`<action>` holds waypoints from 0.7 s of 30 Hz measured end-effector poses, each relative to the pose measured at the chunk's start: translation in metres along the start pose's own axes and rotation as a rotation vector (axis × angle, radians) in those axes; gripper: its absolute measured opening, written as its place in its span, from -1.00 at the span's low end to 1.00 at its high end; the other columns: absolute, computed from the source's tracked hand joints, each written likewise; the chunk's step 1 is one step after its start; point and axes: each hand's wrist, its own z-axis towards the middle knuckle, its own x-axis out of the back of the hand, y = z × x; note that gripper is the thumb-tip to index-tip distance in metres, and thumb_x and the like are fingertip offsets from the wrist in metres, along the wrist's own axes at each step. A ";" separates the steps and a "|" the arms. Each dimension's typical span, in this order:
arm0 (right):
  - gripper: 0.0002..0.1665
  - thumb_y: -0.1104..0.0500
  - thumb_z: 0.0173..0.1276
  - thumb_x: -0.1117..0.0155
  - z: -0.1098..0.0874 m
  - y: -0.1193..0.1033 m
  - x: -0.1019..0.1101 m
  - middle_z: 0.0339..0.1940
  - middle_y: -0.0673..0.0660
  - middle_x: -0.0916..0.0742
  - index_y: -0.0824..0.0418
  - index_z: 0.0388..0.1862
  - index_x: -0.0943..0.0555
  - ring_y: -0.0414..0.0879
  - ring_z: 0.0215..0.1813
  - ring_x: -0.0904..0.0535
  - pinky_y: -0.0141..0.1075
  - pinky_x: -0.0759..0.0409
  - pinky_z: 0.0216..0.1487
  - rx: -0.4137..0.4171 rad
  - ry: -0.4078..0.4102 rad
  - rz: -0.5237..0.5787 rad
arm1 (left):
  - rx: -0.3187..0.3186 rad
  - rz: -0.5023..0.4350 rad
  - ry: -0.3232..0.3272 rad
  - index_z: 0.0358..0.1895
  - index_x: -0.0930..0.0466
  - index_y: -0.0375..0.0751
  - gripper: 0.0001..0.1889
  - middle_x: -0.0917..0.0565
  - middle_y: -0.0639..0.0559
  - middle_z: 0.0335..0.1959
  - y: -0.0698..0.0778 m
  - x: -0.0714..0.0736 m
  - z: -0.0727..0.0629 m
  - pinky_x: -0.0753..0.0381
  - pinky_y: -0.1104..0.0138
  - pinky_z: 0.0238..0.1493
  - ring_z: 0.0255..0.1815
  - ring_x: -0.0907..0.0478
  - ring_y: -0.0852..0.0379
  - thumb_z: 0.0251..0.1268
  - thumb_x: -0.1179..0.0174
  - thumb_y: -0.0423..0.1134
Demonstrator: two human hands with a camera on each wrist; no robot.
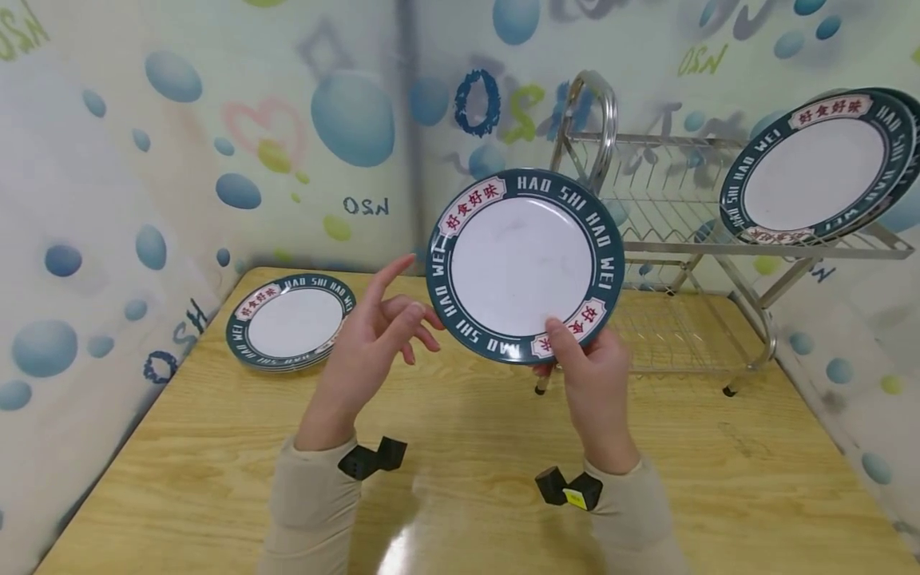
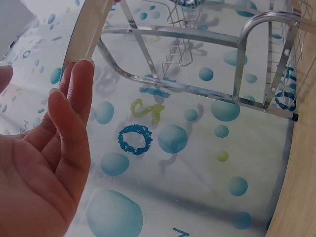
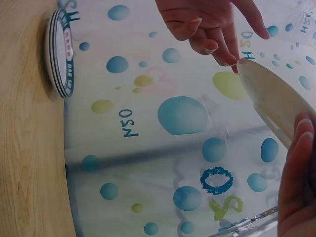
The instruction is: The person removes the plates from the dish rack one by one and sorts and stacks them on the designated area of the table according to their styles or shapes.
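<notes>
A round white plate (image 1: 521,263) with a dark green lettered rim is held up above the table, its face tilted toward the head view. My right hand (image 1: 598,379) grips its lower right edge, thumb on the face and fingers behind. At the plate's left edge is my left hand (image 1: 362,355), with its fingers loosely bent and the index finger stretched upward. In the right wrist view, the left fingertips (image 3: 227,60) meet the pale underside's edge. Matching plates (image 1: 291,321) lie stacked on the table behind the left hand.
A two-tier metal dish rack (image 1: 668,208) stands at the back right of the wooden table (image 1: 460,455). On its upper tier, at the right end, matching plates (image 1: 815,180) lean upright. A patterned wall covering (image 1: 352,120) encloses the table behind and at the sides.
</notes>
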 end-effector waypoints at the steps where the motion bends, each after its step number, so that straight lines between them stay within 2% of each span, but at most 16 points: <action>1: -0.76 0.15 0.26 -0.16 0.000 0.000 0.000 -0.58 0.19 -0.62 0.33 -0.27 -0.47 -0.04 -0.67 -0.49 -0.30 -0.51 -0.66 0.000 -0.007 0.002 | -0.002 -0.001 0.002 0.34 -0.03 0.08 -0.48 -0.60 -0.21 -0.29 0.000 0.000 0.000 -0.51 0.24 -0.52 -0.42 -0.58 -0.09 0.34 0.06 -0.20; 8: -0.76 0.14 0.26 -0.16 -0.001 0.003 -0.003 -0.59 0.20 -0.61 0.32 -0.25 -0.48 0.00 -0.67 -0.48 -0.25 -0.51 -0.67 -0.008 -0.044 -0.001 | 0.032 0.032 0.022 0.35 -0.02 0.06 -0.46 -0.60 -0.14 -0.32 -0.004 -0.002 0.002 -0.51 0.23 -0.53 -0.43 -0.57 -0.07 0.34 0.05 -0.17; 15: -0.78 0.14 0.28 -0.14 -0.001 0.005 -0.004 -0.58 0.17 -0.63 0.30 -0.25 -0.49 -0.01 -0.65 -0.49 -0.31 -0.51 -0.64 0.006 -0.097 -0.034 | 0.054 0.019 0.030 0.36 0.03 0.15 -0.43 -0.60 -0.11 -0.28 -0.021 0.000 0.004 -0.53 0.19 -0.50 -0.52 -0.56 -0.05 0.34 0.05 -0.18; 18: -0.77 0.13 0.28 -0.13 -0.002 0.006 -0.005 -0.57 0.17 -0.63 0.30 -0.24 -0.49 0.00 -0.64 -0.49 -0.30 -0.51 -0.63 -0.004 -0.109 -0.034 | 0.070 0.008 0.043 0.36 0.03 0.17 -0.43 -0.58 -0.13 -0.36 -0.023 0.000 0.005 -0.53 0.19 -0.52 -0.61 -0.51 -0.08 0.34 0.06 -0.21; 21: -0.75 0.10 0.27 -0.14 -0.002 0.006 -0.005 -0.57 0.16 -0.63 0.29 -0.25 -0.49 0.00 -0.64 -0.49 -0.28 -0.52 -0.62 -0.029 -0.113 -0.043 | 0.102 0.001 0.052 0.36 0.04 0.18 -0.42 -0.51 -0.16 -0.48 -0.018 -0.002 0.004 -0.52 0.21 -0.58 -0.69 -0.43 -0.10 0.34 0.05 -0.22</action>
